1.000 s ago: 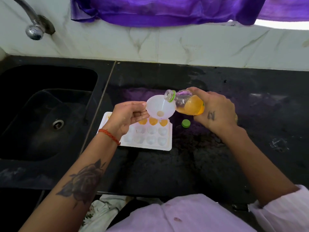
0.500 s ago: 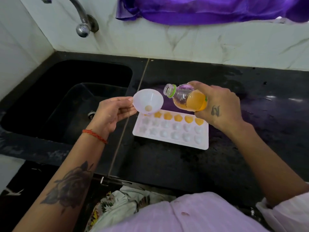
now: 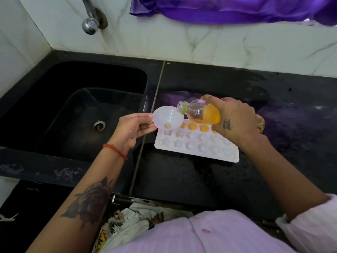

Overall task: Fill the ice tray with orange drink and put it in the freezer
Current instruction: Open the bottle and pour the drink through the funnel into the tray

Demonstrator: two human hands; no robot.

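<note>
While the head view looks down over a black counter (image 3: 182, 179), a white ice tray (image 3: 197, 147) lies flat on it just right of the seam that divides counter from the black sink (image 3: 73, 106). The tray's far row holds orange drink in several moulds; the two nearer rows look pale and unfilled.

The left hand (image 3: 133, 128) pinches the rim of a white funnel (image 3: 166, 119) at the funnel's nine o'clock side, fingers and thumb closed on its edge. The funnel hangs over the tray's far-left corner, spout pointing down toward a mould there.

The right hand (image 3: 235, 119) grasps a clear bottle (image 3: 198, 112) round its body, fingers curled over the top. The bottle is tipped nearly level, its open neck with a green ring pointing to nine o'clock and meeting the funnel's rim at about two o'clock. Orange drink pools in the lower, rear part of the bottle, next to the palm; whether any is flowing out cannot be told.

A chrome tap (image 3: 91, 22) juts from the marble wall at eleven o'clock, above the sink. Purple cloth (image 3: 237, 10) hangs along the top edge at one o'clock.
</note>
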